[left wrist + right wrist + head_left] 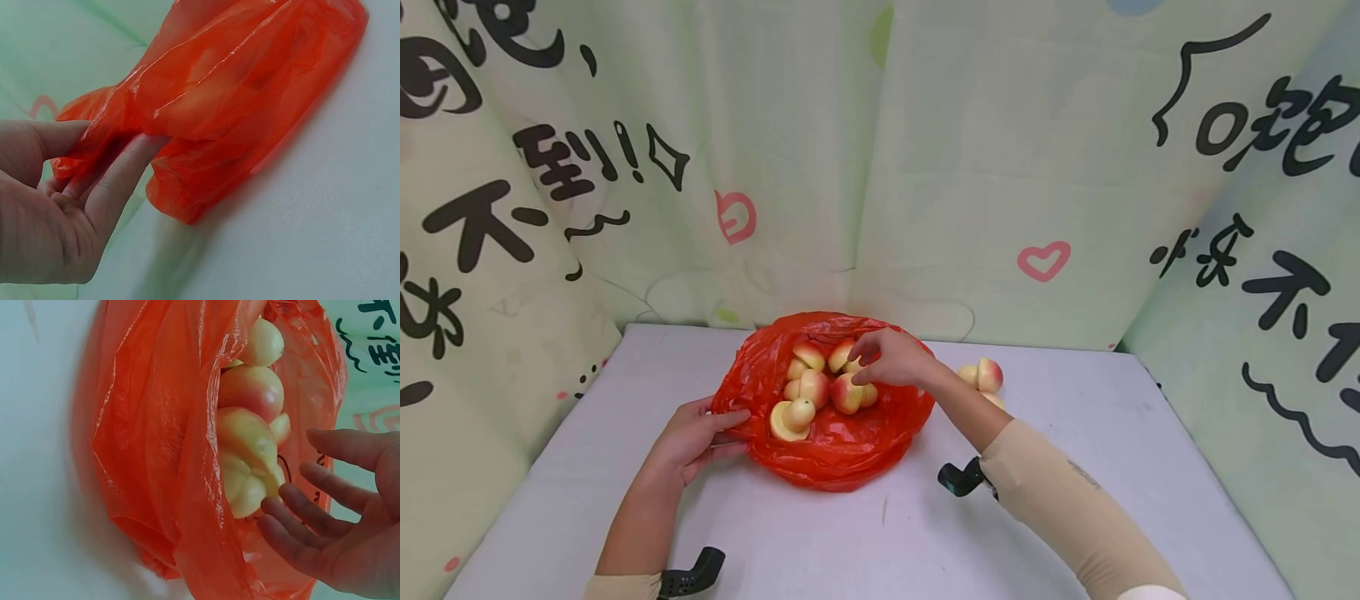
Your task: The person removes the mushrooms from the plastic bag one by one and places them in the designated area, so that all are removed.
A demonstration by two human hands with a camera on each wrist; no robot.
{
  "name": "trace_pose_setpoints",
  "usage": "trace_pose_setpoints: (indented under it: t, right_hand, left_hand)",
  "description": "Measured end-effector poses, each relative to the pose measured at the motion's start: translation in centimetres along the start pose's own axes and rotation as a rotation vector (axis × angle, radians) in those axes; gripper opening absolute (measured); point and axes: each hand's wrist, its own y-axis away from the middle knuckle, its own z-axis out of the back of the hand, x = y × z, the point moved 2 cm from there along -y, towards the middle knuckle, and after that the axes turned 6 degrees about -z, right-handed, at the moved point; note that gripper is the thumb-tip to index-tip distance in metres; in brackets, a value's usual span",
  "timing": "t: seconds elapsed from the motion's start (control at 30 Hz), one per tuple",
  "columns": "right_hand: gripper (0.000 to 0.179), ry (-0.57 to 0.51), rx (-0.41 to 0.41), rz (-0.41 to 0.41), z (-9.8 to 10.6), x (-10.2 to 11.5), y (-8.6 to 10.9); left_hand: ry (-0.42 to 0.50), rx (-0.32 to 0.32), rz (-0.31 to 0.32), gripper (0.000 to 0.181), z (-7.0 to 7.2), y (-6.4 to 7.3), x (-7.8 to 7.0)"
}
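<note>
A red plastic bag [850, 468] stands on the table with its mouth spread wide. Inside lie several pale yellow, red-blushed rounded pieces [814, 388] that look like fruit, some with a smaller knob. My left hand [696, 437] pinches the bag's left rim between thumb and fingers, as the left wrist view shows with the hand [69, 212] at the crinkled plastic. Over the bag's opening hovers my right hand [895, 357], palm down. In the right wrist view, its fingers [337, 487] are spread and loosely bent beside the pieces, holding nothing.
More of the yellow-red pieces [989, 375] lie on the table right of the bag, partly behind my right forearm. The table [1075, 433] has a pale cover. Printed curtains [955, 167] hang along its back and sides.
</note>
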Motion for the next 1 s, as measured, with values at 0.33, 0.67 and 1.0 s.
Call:
trace_pose_setpoints:
  t: [0.33,0.67,1.0]
  right_hand:
    - [0.038,0.004,0.046,-0.033,-1.1,0.1,-0.6]
    - [0.041,0.045,0.059,-0.059,-2.0,0.0,-1.1]
    - [0.048,0.103,0.063,-0.033,-2.6,0.2,-1.3]
  left_hand:
    - [-0.009,-0.003,0.003,0.064,0.0,0.0,0.1]
    - [-0.017,-0.004,0.002,0.064,0.0,0.0,0.2]
    - [-0.014,-0.006,0.0,0.063,0.0,0.0,0.1]
